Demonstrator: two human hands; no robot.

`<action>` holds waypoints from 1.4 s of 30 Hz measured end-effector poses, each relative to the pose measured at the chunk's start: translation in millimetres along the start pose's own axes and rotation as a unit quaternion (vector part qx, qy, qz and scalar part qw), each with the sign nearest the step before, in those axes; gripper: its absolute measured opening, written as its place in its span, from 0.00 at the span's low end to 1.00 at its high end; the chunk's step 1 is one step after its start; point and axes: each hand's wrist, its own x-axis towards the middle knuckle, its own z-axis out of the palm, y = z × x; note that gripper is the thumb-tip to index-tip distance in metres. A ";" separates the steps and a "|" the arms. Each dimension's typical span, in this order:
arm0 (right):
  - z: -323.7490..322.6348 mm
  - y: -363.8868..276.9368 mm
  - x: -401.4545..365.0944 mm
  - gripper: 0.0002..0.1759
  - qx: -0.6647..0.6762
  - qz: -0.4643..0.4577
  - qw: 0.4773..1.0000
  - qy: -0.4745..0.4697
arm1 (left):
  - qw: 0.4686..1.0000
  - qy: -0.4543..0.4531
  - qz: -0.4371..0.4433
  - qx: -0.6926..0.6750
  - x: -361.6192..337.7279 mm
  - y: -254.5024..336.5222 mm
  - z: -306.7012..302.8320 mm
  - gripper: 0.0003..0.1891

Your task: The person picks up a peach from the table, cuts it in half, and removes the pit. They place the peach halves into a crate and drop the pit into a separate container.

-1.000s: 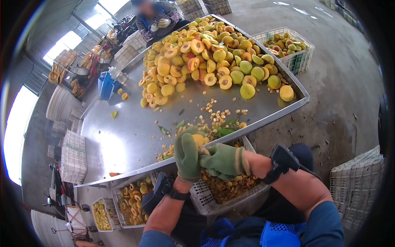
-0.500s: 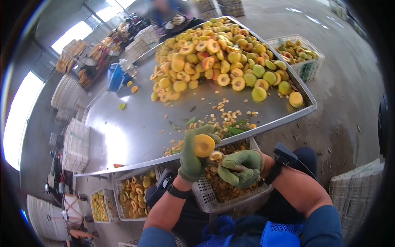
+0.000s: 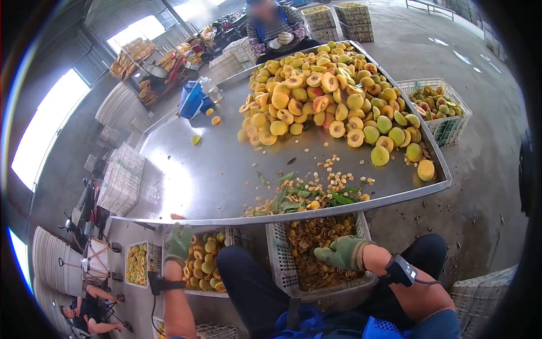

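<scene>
My left hand (image 3: 179, 244), in a green glove, is at the left edge of a crate of peach halves (image 3: 204, 263). Its fingers point up and look apart, with no fruit visible in them. My right hand (image 3: 340, 253), gloved too, hovers over a crate of brown pits and scraps (image 3: 322, 271). Its fingers are curled closed; what they hold, if anything, is hidden. Beyond both hands is the metal table (image 3: 226, 186), with a large heap of yellow-green peaches (image 3: 316, 96), many cut in half. Loose pits (image 3: 339, 181) and green leaves (image 3: 285, 198) lie by its near edge.
A person (image 3: 276, 31) with gloved hands sits at the table's far side. A blue container (image 3: 193, 100) stands on the table's left. A crate of peaches (image 3: 440, 107) is at the right, another (image 3: 137, 264) on the floor at left. Stacked crates (image 3: 121, 175) stand left of the table.
My left hand has moved left and down from above the pit crate to the peach-half crate; the peach half it held no longer shows. My right hand has lowered slightly. The view has shifted.
</scene>
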 end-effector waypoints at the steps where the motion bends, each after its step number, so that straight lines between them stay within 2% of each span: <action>1: -0.4 2.9 -2.3 0.42 0.006 -0.027 0.999 0.042 | 0.994 -0.024 0.032 0.104 18.2 -30.7 -6.3 0.18; 3: 7.0 10.1 -5.3 0.34 0.017 -0.084 0.989 0.123 | 0.993 -0.033 0.028 0.108 28.9 6.8 -11.8 0.18; 4: 8.2 9.9 -7.5 0.31 0.057 -0.110 0.983 0.138 | 1.000 -0.020 -0.006 0.007 43.6 41.1 -2.1 0.19; 6: 8.6 10.1 -14.5 0.23 0.137 -0.158 0.963 0.169 | 0.984 0.094 0.141 -0.060 87.5 65.5 52.8 0.21; 7: 9.6 8.8 -18.0 0.21 0.156 -0.161 0.956 0.192 | 0.980 0.071 0.171 -0.067 109.3 85.5 76.7 0.22; 8: 11.2 6.3 -21.7 0.19 0.175 -0.162 0.947 0.216 | 0.984 0.028 0.150 -0.094 148.9 92.4 112.8 0.22; 9: 12.4 6.1 -24.9 0.17 0.193 -0.162 0.937 0.240 | 0.993 -0.019 0.099 -0.068 164.5 133.2 132.5 0.24; 10: 15.9 8.3 -26.5 0.17 0.202 -0.172 0.930 0.255 | 0.989 -0.005 0.149 -0.017 184.6 157.7 157.1 0.26; 12: 19.2 13.1 -29.8 0.17 0.217 -0.190 0.914 0.285 | 0.986 0.036 0.161 0.023 234.3 174.4 213.6 0.28; 14: 13.9 7.5 -44.8 0.17 0.214 -0.152 0.921 0.287 | 0.993 0.078 0.087 -0.003 276.4 183.3 271.6 0.29; 16: 15.5 10.0 -49.1 0.17 0.206 -0.097 0.937 0.264 | 0.987 0.078 0.141 0.017 284.4 197.0 288.7 0.28; 20: 18.4 15.2 -44.6 0.16 0.241 -0.092 0.922 0.289 | 0.975 -0.057 0.215 -0.017 296.8 173.9 299.4 0.25; 22: 13.5 10.9 -41.1 0.16 0.272 -0.107 0.900 0.325 | 0.933 -0.236 0.090 -0.256 253.9 188.4 269.5 0.19; 24: 8.5 8.8 -31.0 0.16 0.298 -0.145 0.881 0.338 | 0.899 -0.289 0.013 -0.328 180.3 223.5 217.7 0.20; 26: 1.0 8.5 -15.3 0.15 0.332 -0.183 0.862 0.336 | 0.800 -0.382 -0.004 -0.462 121.9 246.3 177.3 0.22; 29: -16.5 -11.6 -5.2 0.14 0.427 -0.157 0.820 0.347 | 0.754 -0.382 0.023 -0.534 39.0 265.3 148.2 0.21; 31: -17.3 -14.4 13.2 0.14 0.426 -0.212 0.791 0.384 | 0.807 -0.314 0.203 -0.457 -1.0 256.9 159.8 0.23; 33: -19.3 -14.9 17.6 0.14 0.417 -0.270 0.756 0.426 | 0.808 -0.314 0.237 -0.438 -24.5 257.6 154.0 0.27; 34: -21.6 -11.7 20.9 0.13 0.386 -0.263 0.768 0.439 | 0.808 -0.314 0.254 -0.429 -36.7 258.8 150.4 0.28; 36: -28.6 -1.2 27.7 0.12 0.324 -0.246 0.788 0.462 | 0.725 -0.409 0.021 -0.554 -52.8 263.2 144.3 0.28; 37: -29.7 0.7 27.0 0.11 0.277 -0.239 0.793 0.487 | 0.729 -0.414 -0.016 -0.544 -54.0 264.1 144.9 0.28; 40: -30.5 -4.5 30.3 0.11 0.187 -0.270 0.786 0.524 | 0.694 -0.481 -0.116 -0.523 -43.4 250.7 158.8 0.27; 42: -27.7 -4.9 33.0 0.11 0.225 -0.305 0.750 0.541 | 0.702 -0.465 -0.085 -0.533 -47.3 250.0 162.4 0.27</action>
